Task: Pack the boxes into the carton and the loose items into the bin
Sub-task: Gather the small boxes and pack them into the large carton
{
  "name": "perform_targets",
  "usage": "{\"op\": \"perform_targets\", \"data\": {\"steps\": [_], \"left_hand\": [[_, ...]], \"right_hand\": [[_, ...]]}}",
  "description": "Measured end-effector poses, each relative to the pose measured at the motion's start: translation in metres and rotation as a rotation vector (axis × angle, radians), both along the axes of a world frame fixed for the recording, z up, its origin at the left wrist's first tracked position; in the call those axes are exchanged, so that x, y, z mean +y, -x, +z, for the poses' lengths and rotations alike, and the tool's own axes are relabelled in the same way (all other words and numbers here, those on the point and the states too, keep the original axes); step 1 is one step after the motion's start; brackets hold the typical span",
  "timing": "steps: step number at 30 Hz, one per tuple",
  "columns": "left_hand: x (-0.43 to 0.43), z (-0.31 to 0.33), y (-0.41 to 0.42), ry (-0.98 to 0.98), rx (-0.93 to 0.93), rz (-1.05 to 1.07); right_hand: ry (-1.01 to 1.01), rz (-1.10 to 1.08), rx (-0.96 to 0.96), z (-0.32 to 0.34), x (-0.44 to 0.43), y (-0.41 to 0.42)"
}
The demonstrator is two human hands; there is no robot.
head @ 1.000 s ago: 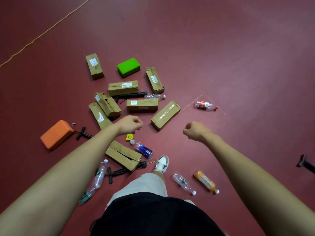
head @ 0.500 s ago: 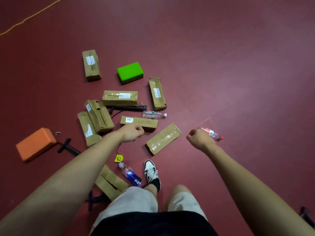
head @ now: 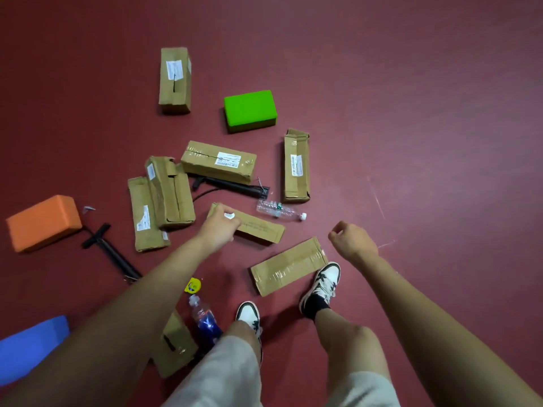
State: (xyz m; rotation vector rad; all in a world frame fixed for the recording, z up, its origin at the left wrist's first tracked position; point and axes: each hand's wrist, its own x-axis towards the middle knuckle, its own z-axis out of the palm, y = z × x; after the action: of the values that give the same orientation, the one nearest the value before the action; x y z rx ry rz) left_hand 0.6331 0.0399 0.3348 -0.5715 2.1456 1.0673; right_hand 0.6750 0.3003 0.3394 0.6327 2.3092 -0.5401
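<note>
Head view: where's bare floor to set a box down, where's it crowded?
Widest bare floor: right of the rightmost box, beyond the right hand. Also bare: beyond the green block, and between the orange block and far box. Crowded: centre, with central boxes, black pump, clear bottle.

No wording could be read anywhere. White shipping labels with barcodes stood on the far cardboard box (head: 174, 83), the middle box (head: 219, 163) and the right-hand box (head: 296, 168), their print too small to make out. Faint dark print along the flat box (head: 260, 229) was just as illegible.
</note>
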Motion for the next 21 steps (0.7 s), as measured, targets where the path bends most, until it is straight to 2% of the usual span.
{"op": "perform_targets", "data": {"steps": [7,13,17,21], "left_hand": [[0.040,-0.176,0.034,0.073,0.026,0.408],[0.053,-0.319,0.040,0.129,-0.152,0.780],[0.049,-0.385,0.045,0.167,-0.194,0.856],[0.057,-0.433,0.059,0.187,-0.180,0.813]], "right_hand": [[0.038,-0.054,0.076,-0.183,0.029,0.065],[0.162,-0.283,0.159,-0.337,0.034,0.097],[0.257,-0.453,0.251,-0.415,0.028,0.125],[0.376,-0.634,0.309,-0.470,0.025,0.152]]}}
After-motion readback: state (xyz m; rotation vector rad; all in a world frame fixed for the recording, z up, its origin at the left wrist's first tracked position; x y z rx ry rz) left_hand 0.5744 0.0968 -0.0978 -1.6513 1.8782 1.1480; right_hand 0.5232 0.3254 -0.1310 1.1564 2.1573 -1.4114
